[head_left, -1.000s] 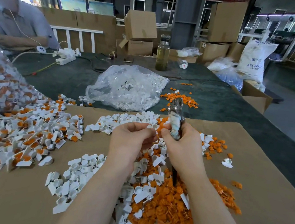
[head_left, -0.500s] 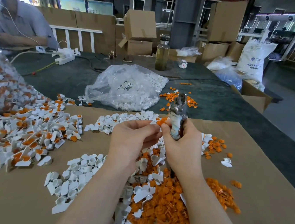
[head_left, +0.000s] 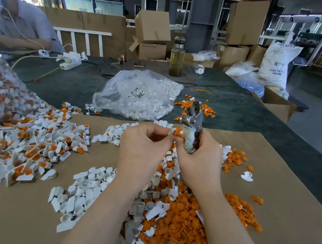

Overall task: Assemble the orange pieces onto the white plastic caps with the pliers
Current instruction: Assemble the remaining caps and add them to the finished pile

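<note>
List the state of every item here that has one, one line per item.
Left hand: pinches a white cap.
Right hand: grips the pliers, pinches an orange piece.
Pliers: upright, jaws up.
Bag: lying open, holds caps.
Bottle: upright, lidded, nearly full.
Box: open.

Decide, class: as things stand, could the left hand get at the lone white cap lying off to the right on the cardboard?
Probably not directly. The left hand is pinching a small white cap, and the right hand, gripping the pliers, sits between it and the lone white cap. The right hand is nearer.
</note>
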`<state>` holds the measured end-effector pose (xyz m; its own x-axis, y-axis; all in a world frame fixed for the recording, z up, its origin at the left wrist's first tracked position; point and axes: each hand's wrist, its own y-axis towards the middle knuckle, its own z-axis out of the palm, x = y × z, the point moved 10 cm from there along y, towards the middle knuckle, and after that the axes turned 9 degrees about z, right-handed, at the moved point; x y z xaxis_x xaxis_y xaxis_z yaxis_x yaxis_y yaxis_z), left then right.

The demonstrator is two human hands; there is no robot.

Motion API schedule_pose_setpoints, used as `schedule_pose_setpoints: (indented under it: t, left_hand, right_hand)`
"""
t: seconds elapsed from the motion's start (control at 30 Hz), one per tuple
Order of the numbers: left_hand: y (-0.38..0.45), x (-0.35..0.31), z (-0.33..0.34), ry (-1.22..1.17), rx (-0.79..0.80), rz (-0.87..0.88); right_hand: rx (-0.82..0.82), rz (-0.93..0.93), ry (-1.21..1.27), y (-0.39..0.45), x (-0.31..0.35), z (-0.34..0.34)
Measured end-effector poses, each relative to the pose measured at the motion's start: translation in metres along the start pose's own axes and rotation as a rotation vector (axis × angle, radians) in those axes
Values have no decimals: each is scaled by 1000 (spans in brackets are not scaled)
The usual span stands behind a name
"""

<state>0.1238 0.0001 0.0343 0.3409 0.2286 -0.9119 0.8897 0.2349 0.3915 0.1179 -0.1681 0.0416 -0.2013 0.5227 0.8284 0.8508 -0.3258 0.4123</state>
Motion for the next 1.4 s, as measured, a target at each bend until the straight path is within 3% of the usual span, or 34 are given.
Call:
schedule_pose_setpoints:
  t: [0.33,0.57,1.07,1.3,1.4]
  left_hand:
    - [-1,-16,4,204,75,161]
    - [-1,-6,3,136,32,75]
    - [8,12,-11,-143,-48,-26]
    - [8,8,-9,-191,-17,-4]
    - [8,10,-9,-210,-15,-24]
  right_hand:
    - [72,-17,-76,4,1,2]
    - [180,25,-109,7,-3,12]
    - [724,187,-23,-7,-21,33]
    - [787,177,2,-14,-18,41]
    - [692,125,-31,-8,-16,37]
